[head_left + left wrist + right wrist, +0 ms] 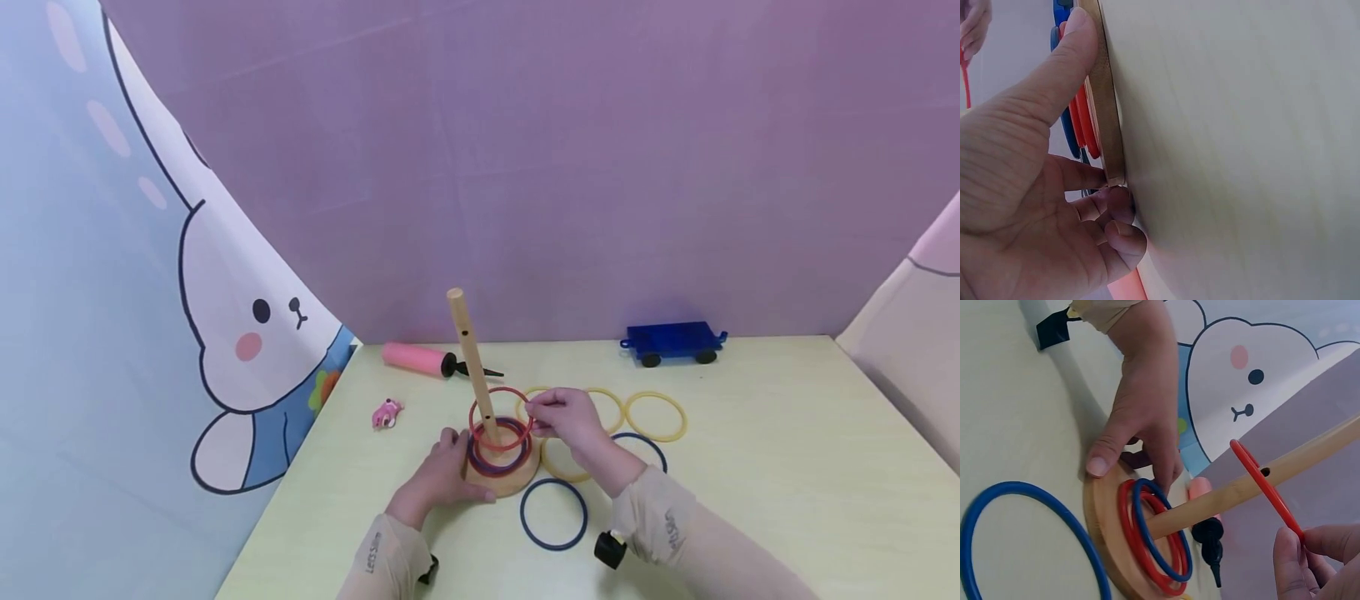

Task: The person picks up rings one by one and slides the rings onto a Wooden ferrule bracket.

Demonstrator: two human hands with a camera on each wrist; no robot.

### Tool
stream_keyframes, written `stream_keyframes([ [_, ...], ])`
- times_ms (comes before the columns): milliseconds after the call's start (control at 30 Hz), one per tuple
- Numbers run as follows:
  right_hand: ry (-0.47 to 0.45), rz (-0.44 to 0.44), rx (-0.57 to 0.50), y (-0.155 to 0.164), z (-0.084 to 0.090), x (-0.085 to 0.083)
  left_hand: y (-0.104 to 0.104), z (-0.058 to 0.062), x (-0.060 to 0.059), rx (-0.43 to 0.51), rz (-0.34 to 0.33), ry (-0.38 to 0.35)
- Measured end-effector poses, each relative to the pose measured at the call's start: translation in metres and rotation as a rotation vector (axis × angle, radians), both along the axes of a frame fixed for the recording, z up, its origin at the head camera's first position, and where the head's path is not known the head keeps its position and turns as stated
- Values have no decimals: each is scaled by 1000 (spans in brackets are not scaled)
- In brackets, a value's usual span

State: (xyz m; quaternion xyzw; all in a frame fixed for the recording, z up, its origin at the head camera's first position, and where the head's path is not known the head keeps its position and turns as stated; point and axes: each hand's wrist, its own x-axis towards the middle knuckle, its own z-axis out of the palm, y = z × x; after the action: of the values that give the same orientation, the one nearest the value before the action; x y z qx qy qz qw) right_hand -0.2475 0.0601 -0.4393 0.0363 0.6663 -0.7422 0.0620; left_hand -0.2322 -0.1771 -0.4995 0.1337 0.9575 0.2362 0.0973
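A wooden peg [472, 367] stands tilted on a round wooden base [510, 482] that carries a red and a blue ring [1157, 540]. My left hand [444, 472] grips the base rim [1108, 106], thumb [1063, 69] on one side and fingers on the other. My right hand [564, 418] pinches a red ring [500, 419] that circles the peg partway down, above the stacked rings. In the right wrist view the fingertips [1310, 562] hold the red ring [1266, 484] around the peg [1222, 500].
Loose yellow rings [656, 416] and blue rings [553, 514] lie on the pale table [787, 467] right of the base. A pink pump [416, 359], a small pink toy [386, 413] and a blue toy wagon [673, 342] sit farther back. Fabric walls enclose the table.
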Motion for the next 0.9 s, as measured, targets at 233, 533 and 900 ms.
stream_keyframes([
  [233,5,8,33,-6,-15,1,1,3,-1,19,-3,-4],
  [533,-19,-1,83,-16,-35,-1,1,0,-1,4,-10,6],
  [900,14,-28,101,-12,-49,-2,2,1,1,-4,-11,43],
])
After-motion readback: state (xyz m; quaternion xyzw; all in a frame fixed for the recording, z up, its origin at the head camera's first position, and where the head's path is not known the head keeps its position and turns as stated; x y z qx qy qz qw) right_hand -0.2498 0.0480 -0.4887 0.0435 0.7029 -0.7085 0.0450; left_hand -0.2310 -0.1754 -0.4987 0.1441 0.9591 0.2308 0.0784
